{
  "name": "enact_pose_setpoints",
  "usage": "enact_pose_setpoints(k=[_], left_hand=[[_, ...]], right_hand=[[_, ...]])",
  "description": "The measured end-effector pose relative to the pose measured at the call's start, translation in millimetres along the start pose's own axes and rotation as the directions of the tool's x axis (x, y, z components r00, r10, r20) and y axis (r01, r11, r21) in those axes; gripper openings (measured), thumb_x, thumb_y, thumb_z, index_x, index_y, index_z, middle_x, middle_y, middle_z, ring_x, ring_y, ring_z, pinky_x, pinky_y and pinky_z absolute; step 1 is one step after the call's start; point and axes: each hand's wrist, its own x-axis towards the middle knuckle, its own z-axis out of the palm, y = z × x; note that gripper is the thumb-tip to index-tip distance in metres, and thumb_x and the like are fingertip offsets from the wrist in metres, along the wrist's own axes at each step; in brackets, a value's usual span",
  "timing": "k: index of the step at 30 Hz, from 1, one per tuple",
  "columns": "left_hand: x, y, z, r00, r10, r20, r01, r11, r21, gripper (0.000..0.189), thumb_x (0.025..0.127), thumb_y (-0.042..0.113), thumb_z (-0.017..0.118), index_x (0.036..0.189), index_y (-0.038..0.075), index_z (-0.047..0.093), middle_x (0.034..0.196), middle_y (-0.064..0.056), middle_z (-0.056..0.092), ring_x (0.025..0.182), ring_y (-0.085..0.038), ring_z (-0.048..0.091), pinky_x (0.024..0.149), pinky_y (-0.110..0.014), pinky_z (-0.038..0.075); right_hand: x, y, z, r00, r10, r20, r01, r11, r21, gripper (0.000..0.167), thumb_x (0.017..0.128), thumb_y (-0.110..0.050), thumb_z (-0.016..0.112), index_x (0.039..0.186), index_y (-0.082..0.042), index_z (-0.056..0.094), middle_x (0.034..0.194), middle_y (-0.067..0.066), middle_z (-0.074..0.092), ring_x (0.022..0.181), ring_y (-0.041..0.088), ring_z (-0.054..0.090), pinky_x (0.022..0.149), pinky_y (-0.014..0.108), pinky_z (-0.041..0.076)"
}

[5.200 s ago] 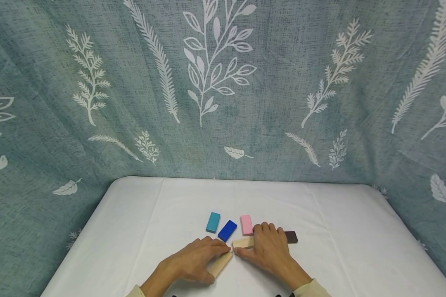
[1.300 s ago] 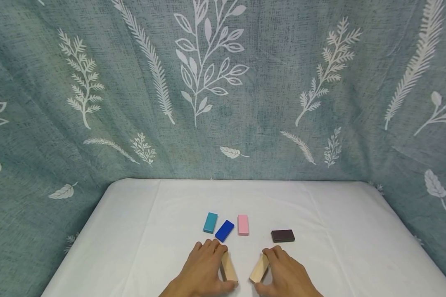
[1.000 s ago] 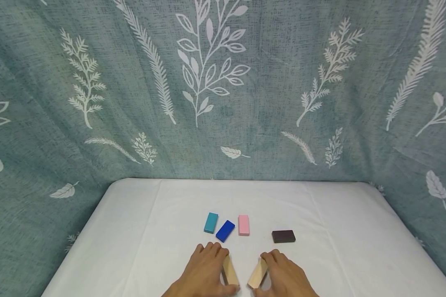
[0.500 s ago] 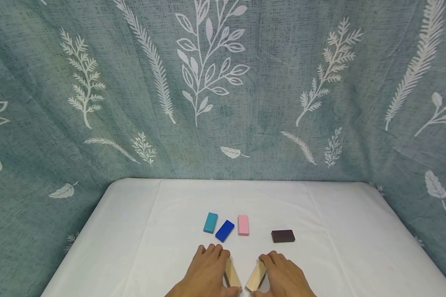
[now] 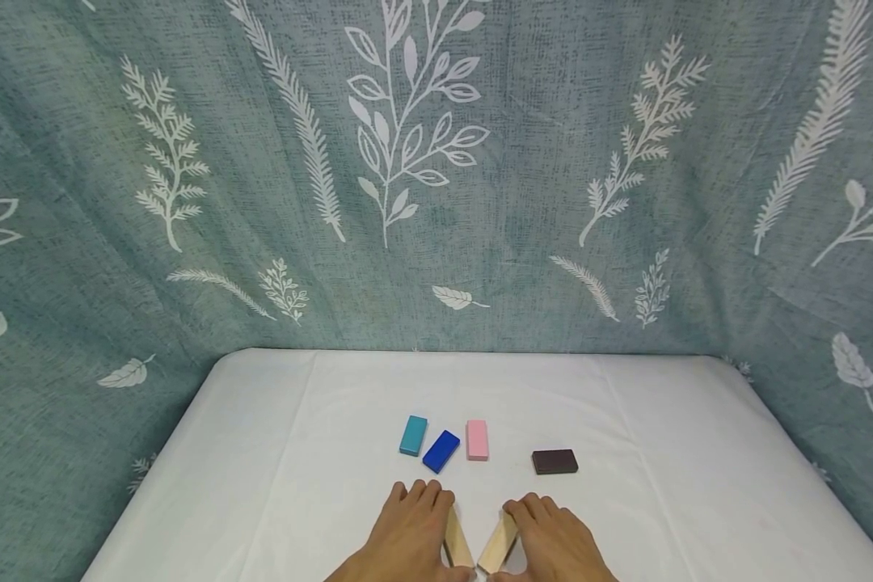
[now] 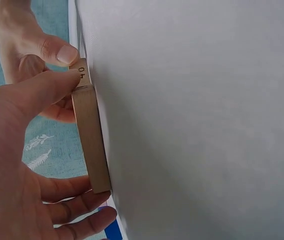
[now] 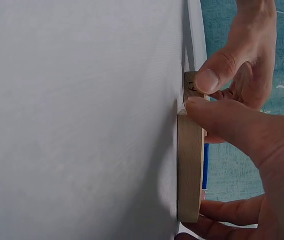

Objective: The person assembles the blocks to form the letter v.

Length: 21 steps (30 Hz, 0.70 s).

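Note:
In the head view, my left hand grips a pale wooden block lengthwise, thumb at its near end and fingertips at its far end. My right hand holds a second pale wooden block the same way. Together the two blocks form a V whose near ends almost meet, both thumbs close together there. The left wrist view shows the left block low against the white cloth, with dark writing on the neighbouring block end. From the right wrist, the right block shows its long side.
Beyond the hands lie a teal block, a blue block and a pink block. A dark brown block sits farther right. The white-covered table ends at a green leaf-patterned curtain.
Since the oldest frame, both wooden blocks have come toward the person and turned into a V, leaving the brown block uncovered. Over the last second, the hands have drawn slightly closer together.

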Motion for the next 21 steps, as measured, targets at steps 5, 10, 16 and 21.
enact_pose_setpoints(k=[5,10,16,21], left_hand=[[0.7,1.3,-0.7,1.0,0.003,0.001,-0.003,1.0,0.004,0.084,0.072,0.081,0.068,0.118,0.011,0.062,0.108,-0.002,0.059,0.101,-0.017,0.055,0.084,-0.042,0.045],[1.6,1.5,1.5,0.999,0.031,-0.033,-0.03,0.999,0.021,0.082,0.074,0.081,0.066,0.115,0.01,0.061,0.105,-0.002,0.058,0.098,-0.017,0.055,0.081,-0.041,0.045],[1.4,2.0,2.4,0.995,0.057,-0.082,-0.054,0.997,0.049,0.081,0.073,0.083,0.065,0.11,0.01,0.062,0.1,-0.001,0.058,0.092,-0.015,0.054,0.077,-0.037,0.043],[1.9,2.7,1.8,0.993,0.073,-0.091,-0.066,0.994,0.082,0.086,0.075,0.088,0.056,0.109,0.009,0.062,0.099,-0.002,0.058,0.091,-0.016,0.055,0.074,-0.036,0.042]], right_hand=[[1.2,0.4,-1.1,1.0,-0.003,0.018,0.003,1.0,-0.003,0.092,0.066,-0.083,0.07,0.113,-0.004,0.066,0.098,-0.002,0.056,0.084,0.019,0.054,0.066,0.032,0.049],[2.0,-0.4,-2.0,0.999,0.004,0.034,-0.004,1.0,0.0,0.092,0.066,-0.084,0.069,0.113,-0.005,0.067,0.096,-0.003,0.055,0.084,0.018,0.054,0.067,0.033,0.049],[3.1,-0.8,-2.1,0.999,0.015,0.043,-0.016,1.0,0.007,0.091,0.065,-0.085,0.069,0.112,-0.006,0.067,0.094,-0.004,0.055,0.084,0.017,0.054,0.067,0.033,0.049],[2.9,-1.1,-1.6,1.0,0.016,0.024,-0.016,1.0,0.005,0.092,0.065,-0.087,0.068,0.111,-0.007,0.068,0.093,-0.004,0.056,0.081,0.016,0.053,0.065,0.032,0.048]])
